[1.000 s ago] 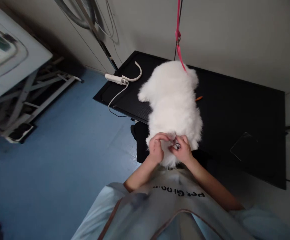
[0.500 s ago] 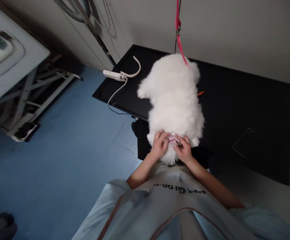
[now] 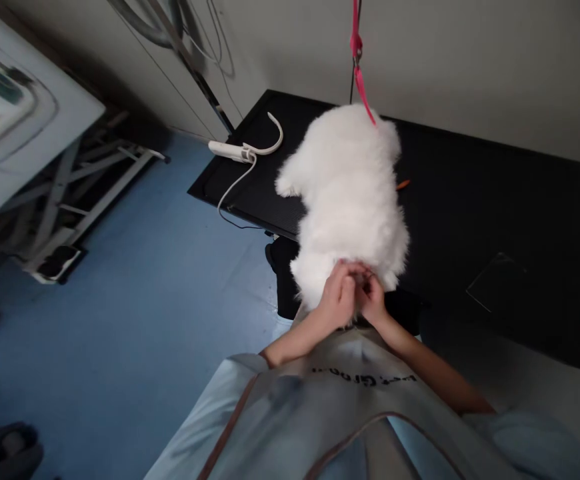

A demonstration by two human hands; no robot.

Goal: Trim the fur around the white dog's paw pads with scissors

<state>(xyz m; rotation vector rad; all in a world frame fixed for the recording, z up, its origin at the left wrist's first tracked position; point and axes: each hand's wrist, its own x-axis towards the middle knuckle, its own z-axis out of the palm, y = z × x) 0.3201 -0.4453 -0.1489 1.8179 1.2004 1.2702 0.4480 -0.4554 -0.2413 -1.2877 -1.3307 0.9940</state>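
Observation:
A fluffy white dog (image 3: 347, 180) stretches across the black grooming table (image 3: 495, 220), its near end close to my apron. At that near end my left hand (image 3: 340, 293) is closed, fingers bent together over the fur. Right beside it, my right hand (image 3: 371, 299) is closed too, its fingertips meeting those of my left. Whatever lies between the fingers is hidden by the hands. A pink strap (image 3: 363, 90) runs down to the far end of the dog.
A white corded device with a curved arm (image 3: 231, 151) lies at the table's left end. An orange object (image 3: 403, 185) lies just right of the dog. A second table with a scissor frame (image 3: 50, 193) stands left on the blue floor (image 3: 170, 287).
My hands were apart with something pinkish between them and a small dark item at my right fingers. My left hand has moved right, bringing them together and covering that spot.

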